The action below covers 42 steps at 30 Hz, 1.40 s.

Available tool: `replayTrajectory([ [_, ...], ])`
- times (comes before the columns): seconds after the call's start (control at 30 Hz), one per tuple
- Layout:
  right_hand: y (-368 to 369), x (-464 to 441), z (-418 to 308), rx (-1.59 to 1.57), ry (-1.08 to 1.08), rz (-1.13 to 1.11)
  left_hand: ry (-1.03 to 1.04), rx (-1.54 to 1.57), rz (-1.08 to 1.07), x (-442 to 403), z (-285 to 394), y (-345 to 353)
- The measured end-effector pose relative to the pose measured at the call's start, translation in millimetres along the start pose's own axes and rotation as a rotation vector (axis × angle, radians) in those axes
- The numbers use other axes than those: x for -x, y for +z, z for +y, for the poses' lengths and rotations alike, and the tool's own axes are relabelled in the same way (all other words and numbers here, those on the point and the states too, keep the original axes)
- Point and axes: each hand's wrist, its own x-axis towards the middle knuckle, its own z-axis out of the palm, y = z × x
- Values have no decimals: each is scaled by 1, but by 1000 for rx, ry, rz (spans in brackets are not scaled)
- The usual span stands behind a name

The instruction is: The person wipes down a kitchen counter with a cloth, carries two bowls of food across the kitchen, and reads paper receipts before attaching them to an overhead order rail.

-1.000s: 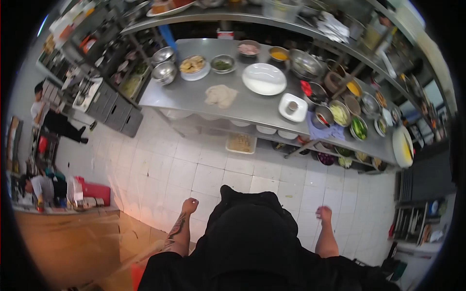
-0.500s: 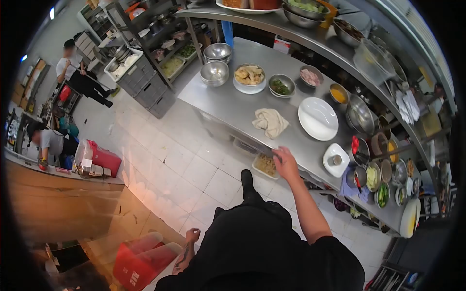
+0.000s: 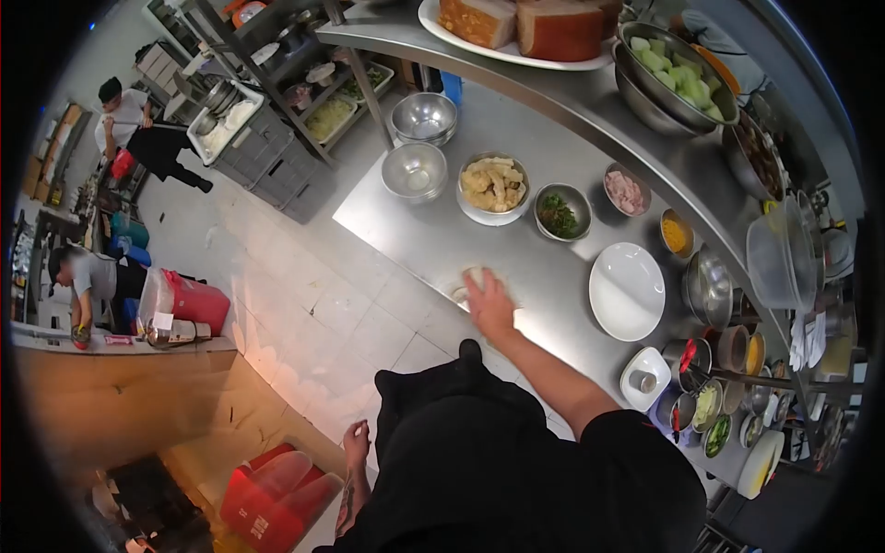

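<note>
My right hand [image 3: 489, 302] reaches over the front edge of the steel counter [image 3: 387, 221], pressed down on a beige cloth [image 3: 475, 275]. Only small bits of the cloth show around the fingers, blurred. Farther back from this hand stand a bowl of pale yellow chunks [image 3: 494, 184] on a white dish and a bowl of chopped green herbs [image 3: 560, 212]. To the right lies a white divided oval plate [image 3: 627, 292]. My left hand [image 3: 357, 439] hangs low by my side, fingers curled, with nothing visible in it.
Stacked steel bowls [image 3: 415, 170] sit at the counter's far left corner. An overhead shelf [image 3: 553, 78] carries meat blocks [image 3: 567, 29] and cut green vegetables [image 3: 678, 78]. Red bins [image 3: 277, 502] stand behind my left hand. Two people [image 3: 124, 120] work at the far left.
My right hand has come down onto the cloth, which has shifted toward the counter's front edge. My body has moved closer to the counter. The left hand stays low, curled.
</note>
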Motion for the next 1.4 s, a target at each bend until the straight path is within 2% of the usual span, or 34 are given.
replayTrajectory([
  [0.07,-2,0,-2,-15,-54,13,102,113,-33,-27,51,23],
  [0.13,-12,10,7,-191,-236,-152,259,166,-107,-52,129,45],
  [0.17,-23,17,20,-175,-242,-196,343,172,-171,-64,172,55],
  [0.23,-36,39,45,-38,-54,-18,529,135,-305,-93,249,76],
  [0.27,-37,51,59,2,133,66,630,93,-377,-107,281,87],
  [0.33,-47,67,70,115,497,276,703,48,-517,-112,354,104],
  [0.37,-43,74,74,145,578,345,729,23,-592,-119,379,113],
  [0.4,-34,78,77,176,656,418,757,-3,-666,-126,400,123],
  [0.43,-28,81,69,125,658,369,761,0,-697,-131,414,136],
  [0.47,-20,83,59,74,658,322,716,2,-819,-134,426,152],
  [0.5,-15,82,47,11,588,269,669,7,-937,-134,437,169],
  [0.53,-29,71,28,-99,518,178,669,18,-962,-131,448,189],
  [0.6,-27,62,27,-328,462,122,696,-96,-1135,-119,458,226],
  [0.63,-39,54,23,-305,461,107,688,-70,-1145,-114,456,244],
  [0.7,-76,31,16,-1070,928,208,691,-199,-1087,-108,452,283],
  [0.73,-106,12,14,-1046,916,177,858,-250,-992,-105,445,300],
  [0.8,-168,-29,22,-719,872,290,891,-123,-1061,-90,444,301],
  [0.87,-198,-69,70,-412,748,387,886,-91,-1014,-79,437,304],
  [0.93,-214,-125,137,-353,531,405,871,28,-1013,-69,430,294],
  [0.97,-214,-160,177,-72,431,392,848,47,-995,-65,424,284],
  [1.03,-169,-249,306,107,183,454,796,151,-885,-71,420,271],
  [1.07,-151,-270,326,52,124,494,787,157,-863,-77,422,270],
  [1.1,-134,-291,345,-1,63,530,702,284,-719,-84,424,270],
  [1.13,-138,-308,317,172,286,321,616,404,-576,-91,426,270],
  [1.17,-136,-322,299,346,503,105,585,382,-469,-103,435,275],
  [1.2,-113,-325,314,337,497,99,581,379,-457,-116,443,279],
  [1.27,-60,-325,358,590,709,-189,606,313,-328,-141,456,289],
  [1.33,-44,-330,340,594,486,-24,610,267,-311,-156,482,292],
  [1.37,-44,-338,336,569,449,-150,618,182,-368,-161,490,294],
  [1.4,-37,-339,347,494,424,-96,625,98,-432,-162,497,298],
])
